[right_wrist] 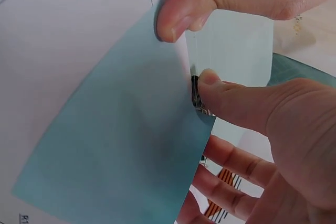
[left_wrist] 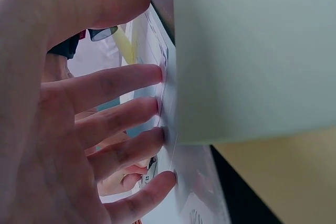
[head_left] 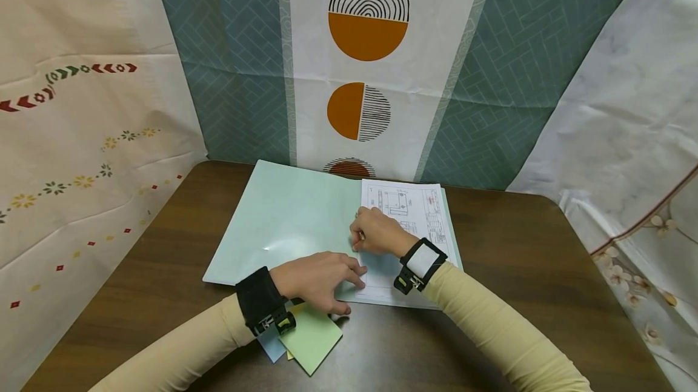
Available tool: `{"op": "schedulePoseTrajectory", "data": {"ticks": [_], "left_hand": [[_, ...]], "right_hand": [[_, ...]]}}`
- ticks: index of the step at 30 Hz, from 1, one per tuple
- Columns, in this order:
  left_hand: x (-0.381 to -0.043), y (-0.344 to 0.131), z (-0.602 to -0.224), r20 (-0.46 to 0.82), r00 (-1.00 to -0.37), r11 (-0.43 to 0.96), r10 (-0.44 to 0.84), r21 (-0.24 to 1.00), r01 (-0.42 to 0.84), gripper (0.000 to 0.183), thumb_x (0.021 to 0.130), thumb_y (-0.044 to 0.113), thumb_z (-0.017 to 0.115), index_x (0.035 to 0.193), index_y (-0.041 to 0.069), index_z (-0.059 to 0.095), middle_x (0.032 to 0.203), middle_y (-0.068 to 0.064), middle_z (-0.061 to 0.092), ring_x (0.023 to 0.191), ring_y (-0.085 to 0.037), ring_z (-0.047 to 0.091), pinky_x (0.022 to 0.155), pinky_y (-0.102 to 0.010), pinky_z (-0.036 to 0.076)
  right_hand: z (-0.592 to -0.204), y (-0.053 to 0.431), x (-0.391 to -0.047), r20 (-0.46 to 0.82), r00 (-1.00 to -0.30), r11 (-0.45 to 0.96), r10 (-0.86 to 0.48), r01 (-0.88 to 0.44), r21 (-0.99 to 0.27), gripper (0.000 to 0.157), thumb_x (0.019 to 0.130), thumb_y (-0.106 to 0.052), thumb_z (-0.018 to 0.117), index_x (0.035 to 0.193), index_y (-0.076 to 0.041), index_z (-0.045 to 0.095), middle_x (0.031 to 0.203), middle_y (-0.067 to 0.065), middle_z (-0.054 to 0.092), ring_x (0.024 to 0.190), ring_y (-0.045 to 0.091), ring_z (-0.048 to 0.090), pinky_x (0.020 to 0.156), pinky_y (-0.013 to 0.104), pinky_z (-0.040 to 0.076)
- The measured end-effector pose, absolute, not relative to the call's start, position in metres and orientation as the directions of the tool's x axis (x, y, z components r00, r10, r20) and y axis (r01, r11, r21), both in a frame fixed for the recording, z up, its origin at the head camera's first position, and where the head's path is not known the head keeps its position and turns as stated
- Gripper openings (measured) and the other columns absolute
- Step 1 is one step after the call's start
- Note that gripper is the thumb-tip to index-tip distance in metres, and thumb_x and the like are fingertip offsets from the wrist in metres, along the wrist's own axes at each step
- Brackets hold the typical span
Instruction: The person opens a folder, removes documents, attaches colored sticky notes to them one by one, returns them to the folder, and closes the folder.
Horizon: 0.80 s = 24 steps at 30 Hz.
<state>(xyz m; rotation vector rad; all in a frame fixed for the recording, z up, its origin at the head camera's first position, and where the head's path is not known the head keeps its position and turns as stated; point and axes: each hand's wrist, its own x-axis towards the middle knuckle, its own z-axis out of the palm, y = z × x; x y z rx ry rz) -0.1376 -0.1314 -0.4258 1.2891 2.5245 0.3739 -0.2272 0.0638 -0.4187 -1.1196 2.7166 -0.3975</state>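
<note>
A pale green folder (head_left: 297,216) lies spread out on the table, with white sheets of line drawings (head_left: 431,210) over its right part. My left hand (head_left: 327,280) rests at the folder's lower middle, fingers spread and fairly straight, fingertips at the sheets' left edge. My right hand (head_left: 384,233) is above the sheets' left edge. In the right wrist view its thumb presses a small dark metal fastener (right_wrist: 196,92) at the paper's edge, with the index finger curled opposite. A pale blue triangular piece (right_wrist: 126,119) overlaps the white sheet there and partly hides the other fingers.
Under my left wrist are a light green paper pad (head_left: 313,337) and a blue one (head_left: 272,343), with a bit of yellow between. The brown table (head_left: 512,252) meets a patterned cloth (head_left: 245,77) at the back. Both wrists carry strapped cameras.
</note>
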Motion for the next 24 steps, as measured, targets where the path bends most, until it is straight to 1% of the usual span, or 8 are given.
{"op": "schedulePoseTrajectory", "data": {"ticks": [2,4,6,9,14,16,19,24], "left_hand": [[-0.138,-0.132,-0.426,-0.127,-0.565,0.57,0.815,0.348,0.744,0.044,0.097,0.037,0.084,0.135,0.015,0.083,0.157,-0.007,0.071,0.146,-0.025,0.069,0.122,-0.038,0.056],[-0.138,-0.133,-0.427,-0.112,-0.562,0.563,0.82,0.34,0.753,0.044,0.096,0.037,0.084,0.134,0.015,0.083,0.156,-0.007,0.072,0.145,-0.026,0.07,0.121,-0.038,0.056],[-0.138,-0.133,-0.428,-0.108,-0.559,0.559,0.822,0.338,0.757,0.045,0.096,0.037,0.084,0.134,0.014,0.083,0.155,-0.007,0.072,0.144,-0.026,0.07,0.121,-0.037,0.056],[-0.138,-0.134,-0.429,-0.102,-0.553,0.551,0.827,0.337,0.763,0.045,0.096,0.036,0.084,0.134,0.014,0.083,0.155,-0.008,0.073,0.144,-0.027,0.07,0.121,-0.038,0.057],[-0.137,-0.133,-0.429,-0.118,-0.558,0.561,0.822,0.337,0.756,0.045,0.096,0.037,0.083,0.135,0.015,0.083,0.156,-0.008,0.072,0.144,-0.026,0.07,0.121,-0.038,0.056],[-0.137,-0.133,-0.428,-0.121,-0.559,0.564,0.82,0.34,0.753,0.045,0.096,0.037,0.083,0.135,0.015,0.083,0.156,-0.007,0.072,0.144,-0.026,0.07,0.121,-0.038,0.056],[-0.137,-0.133,-0.427,-0.121,-0.561,0.566,0.819,0.336,0.753,0.045,0.096,0.037,0.084,0.135,0.015,0.083,0.156,-0.007,0.072,0.144,-0.026,0.07,0.121,-0.038,0.056],[-0.137,-0.133,-0.427,-0.118,-0.558,0.563,0.821,0.328,0.759,0.044,0.096,0.037,0.083,0.135,0.016,0.082,0.156,-0.007,0.072,0.145,-0.026,0.07,0.121,-0.038,0.056]], "right_hand": [[-0.429,0.065,-0.234,-0.035,-0.693,0.671,-0.72,-0.682,-0.291,0.026,0.091,-0.018,0.094,0.073,-0.021,0.075,0.096,0.003,0.065,0.085,0.018,0.056,0.071,0.036,0.048],[-0.446,0.068,-0.248,-0.018,-0.673,0.649,-0.739,-0.705,-0.287,0.026,0.092,-0.023,0.094,0.075,-0.023,0.075,0.095,0.001,0.065,0.085,0.016,0.056,0.07,0.034,0.048],[-0.463,0.071,-0.259,0.008,-0.665,0.638,-0.747,-0.719,-0.274,0.025,0.092,-0.024,0.095,0.075,-0.025,0.076,0.093,-0.001,0.065,0.082,0.014,0.055,0.066,0.033,0.047],[-0.472,0.072,-0.267,-0.024,-0.675,0.651,-0.738,-0.701,-0.292,0.023,0.094,-0.026,0.093,0.077,-0.026,0.077,0.093,-0.002,0.067,0.08,0.012,0.058,0.063,0.031,0.049],[-0.469,0.072,-0.265,-0.053,-0.699,0.675,-0.713,-0.664,-0.321,0.023,0.094,-0.027,0.094,0.077,-0.028,0.077,0.091,-0.004,0.068,0.08,0.011,0.059,0.064,0.031,0.051],[-0.47,0.072,-0.266,-0.037,-0.693,0.664,-0.72,-0.673,-0.327,0.023,0.093,-0.028,0.094,0.078,-0.029,0.078,0.09,-0.006,0.069,0.079,0.01,0.059,0.064,0.031,0.051],[-0.472,0.074,-0.267,-0.012,-0.682,0.651,-0.731,-0.692,-0.311,0.021,0.094,-0.025,0.094,0.079,-0.026,0.079,0.089,-0.005,0.07,0.078,0.011,0.058,0.064,0.032,0.05],[-0.438,0.072,-0.24,-0.004,-0.708,0.669,-0.707,-0.666,-0.329,0.018,0.092,-0.019,0.095,0.079,-0.02,0.082,0.094,0.0,0.073,0.081,0.012,0.061,0.065,0.03,0.052]]}}
